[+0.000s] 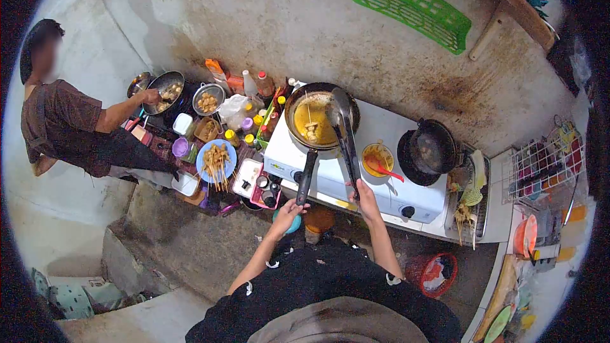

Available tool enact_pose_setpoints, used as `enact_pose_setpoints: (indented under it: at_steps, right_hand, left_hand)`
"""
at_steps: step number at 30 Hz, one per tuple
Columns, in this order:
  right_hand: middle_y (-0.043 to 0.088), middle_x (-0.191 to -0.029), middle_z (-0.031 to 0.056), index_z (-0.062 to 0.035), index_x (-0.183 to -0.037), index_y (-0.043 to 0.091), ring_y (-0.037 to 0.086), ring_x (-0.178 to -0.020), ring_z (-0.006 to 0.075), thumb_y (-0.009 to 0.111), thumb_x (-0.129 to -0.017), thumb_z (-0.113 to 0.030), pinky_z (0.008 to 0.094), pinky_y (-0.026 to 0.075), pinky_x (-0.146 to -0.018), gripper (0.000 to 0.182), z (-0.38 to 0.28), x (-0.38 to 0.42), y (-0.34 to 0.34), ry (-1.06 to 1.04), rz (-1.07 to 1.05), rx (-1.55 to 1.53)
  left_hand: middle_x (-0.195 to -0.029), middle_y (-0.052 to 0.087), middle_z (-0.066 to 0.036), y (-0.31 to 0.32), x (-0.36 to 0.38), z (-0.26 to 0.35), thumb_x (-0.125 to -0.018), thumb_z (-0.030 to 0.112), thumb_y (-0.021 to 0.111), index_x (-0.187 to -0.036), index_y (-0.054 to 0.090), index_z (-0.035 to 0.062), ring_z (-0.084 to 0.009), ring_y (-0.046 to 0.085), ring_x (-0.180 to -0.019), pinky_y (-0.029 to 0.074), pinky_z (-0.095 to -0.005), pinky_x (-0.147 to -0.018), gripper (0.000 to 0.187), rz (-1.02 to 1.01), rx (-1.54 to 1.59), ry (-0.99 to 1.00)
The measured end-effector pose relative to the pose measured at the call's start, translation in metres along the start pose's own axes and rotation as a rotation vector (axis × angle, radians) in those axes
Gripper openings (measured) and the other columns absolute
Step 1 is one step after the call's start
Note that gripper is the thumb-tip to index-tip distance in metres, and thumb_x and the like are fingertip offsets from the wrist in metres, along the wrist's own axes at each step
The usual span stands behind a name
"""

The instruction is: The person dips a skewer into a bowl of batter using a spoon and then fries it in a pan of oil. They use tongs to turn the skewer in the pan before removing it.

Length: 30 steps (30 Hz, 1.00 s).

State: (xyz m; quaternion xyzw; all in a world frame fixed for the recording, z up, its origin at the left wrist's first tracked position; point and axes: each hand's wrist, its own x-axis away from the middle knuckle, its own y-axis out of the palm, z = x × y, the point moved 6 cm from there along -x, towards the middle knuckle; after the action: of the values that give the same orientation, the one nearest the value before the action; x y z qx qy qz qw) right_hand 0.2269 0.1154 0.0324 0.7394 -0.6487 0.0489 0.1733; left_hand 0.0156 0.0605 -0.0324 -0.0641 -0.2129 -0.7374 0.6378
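My left hand (291, 215) is wrapped round the black handle of a frying pan (297, 140) on the left side of the white stove (343, 175). Yellow oil and a skewer with pale food lie in that pan. Closed round a long black utensil (347, 141) is my right hand (365, 201); the utensil's broad end rests at the pan's right rim. A bowl of orange-yellow sauce (376, 157) with a red spoon stands to the right of the utensil, on the stove.
A co-worker (70, 121) at the left holds a smaller pan (166, 93). Between us are a blue plate of skewers (216, 164), bottles and tubs. Dark pans (432, 150) sit on the stove's right. A red basket (438, 274) stands below right.
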Motion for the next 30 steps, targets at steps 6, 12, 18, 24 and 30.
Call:
enact_pose_setpoints:
  at_steps: [6,12,18,24,30]
  right_hand:
    - [0.048,-0.075,0.0012,-0.0052,-0.091,0.044,0.047,-0.058,0.0084,0.040,-0.086,-0.035,0.0209,0.038,-0.057,0.030,0.002,-0.008,0.009,0.002,-0.127,-0.168]
    - [0.048,-0.071,0.0020,-0.0056,-0.087,0.043,0.048,-0.057,0.0088,0.050,-0.082,-0.028,0.0210,0.038,-0.053,0.024,-0.008,-0.027,0.008,-0.008,-0.090,-0.114]
    - [0.037,-0.056,-0.0036,-0.0086,-0.074,0.039,0.038,-0.046,0.0057,0.049,-0.077,-0.018,0.0191,0.029,-0.041,0.014,-0.007,-0.048,-0.010,0.073,-0.052,0.175]
    - [0.035,-0.051,-0.0041,-0.0101,-0.071,0.038,0.031,-0.038,0.0043,0.046,-0.079,-0.031,0.0191,0.026,-0.035,0.024,-0.012,-0.043,-0.010,0.042,0.091,0.177]
    - [0.035,-0.049,-0.0042,-0.0090,-0.072,0.040,0.032,-0.035,0.0043,0.040,-0.080,-0.050,0.0177,0.026,-0.032,0.042,-0.007,-0.037,-0.006,0.087,0.087,0.096]
  left_hand:
    - [-0.098,0.056,-0.010,0.002,0.004,0.005,-0.083,0.011,0.045,-0.109,0.040,-0.0012,-0.0121,0.051,-0.085,0.039,-0.0248,-0.079,0.029,-0.006,0.015,0.010]
    - [-0.100,0.055,-0.011,0.000,0.004,0.002,-0.083,0.013,0.045,-0.109,0.040,-0.0013,-0.0124,0.051,-0.085,0.039,-0.0247,-0.079,0.030,-0.014,-0.026,-0.011]
    - [-0.100,0.055,-0.011,-0.001,0.007,0.004,-0.083,0.013,0.045,-0.110,0.040,-0.0013,-0.0123,0.051,-0.084,0.038,-0.0247,-0.080,0.031,0.009,-0.016,-0.012]
    - [-0.098,0.056,-0.010,0.002,0.009,0.007,-0.082,0.013,0.046,-0.110,0.041,0.0000,-0.0120,0.051,-0.083,0.038,-0.0248,-0.079,0.031,-0.008,0.020,-0.007]
    - [-0.100,0.054,-0.009,0.001,0.001,-0.003,-0.081,0.012,0.048,-0.110,0.039,0.0001,-0.0143,0.051,-0.085,0.039,-0.0261,-0.079,0.032,-0.026,-0.018,-0.006]
